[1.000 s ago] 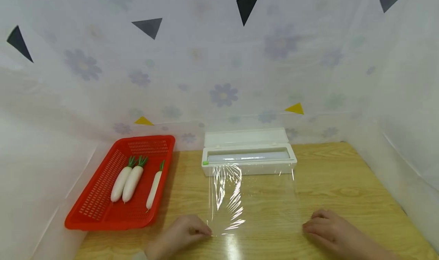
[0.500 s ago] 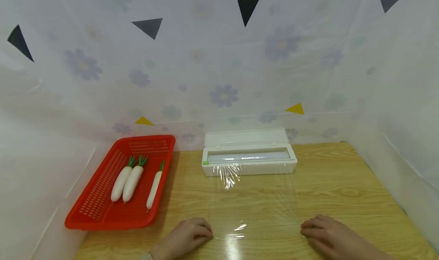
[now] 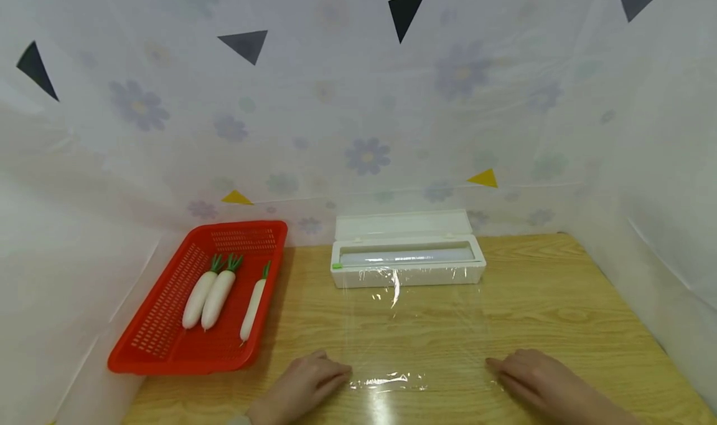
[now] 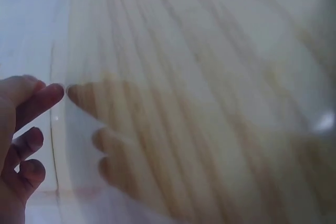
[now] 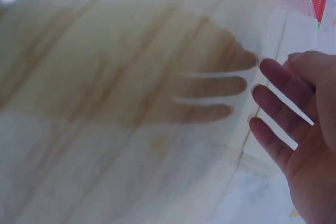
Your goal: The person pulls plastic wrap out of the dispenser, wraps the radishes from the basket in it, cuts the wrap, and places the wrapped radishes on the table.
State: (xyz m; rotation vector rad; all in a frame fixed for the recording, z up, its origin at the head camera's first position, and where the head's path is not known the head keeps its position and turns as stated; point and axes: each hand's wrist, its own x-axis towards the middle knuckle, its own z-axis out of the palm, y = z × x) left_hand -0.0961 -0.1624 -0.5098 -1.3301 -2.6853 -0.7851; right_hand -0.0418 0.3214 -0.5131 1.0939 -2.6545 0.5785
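Observation:
Clear plastic wrap (image 3: 414, 338) lies drawn out from a white dispenser box (image 3: 407, 276) toward the near side of the wooden table. My left hand (image 3: 304, 381) has its straight index fingertip at the wrap's near left edge, the thumb close beside it. In the left wrist view that fingertip (image 4: 59, 92) meets its reflection on the glossy surface, the other fingers loosely bent. At the near right edge, my right hand (image 3: 534, 378) presses lightly with straight fingers. Three of its fingertips (image 5: 258, 91) show in the right wrist view.
The box's lid (image 3: 403, 225) stands raised, and the film roll (image 3: 406, 256) shows inside. A red plastic basket (image 3: 168, 368) on the left holds white radishes with green tops (image 3: 218, 299). Flowered white curtains (image 3: 313, 114) enclose the table (image 3: 566, 307) at the back and sides.
The wrap's glare has shrunk as the film settled flatter. Both hands' fingers have straightened and slid slightly forward from the near corners onto the side edges. Basket and box are unmoved.

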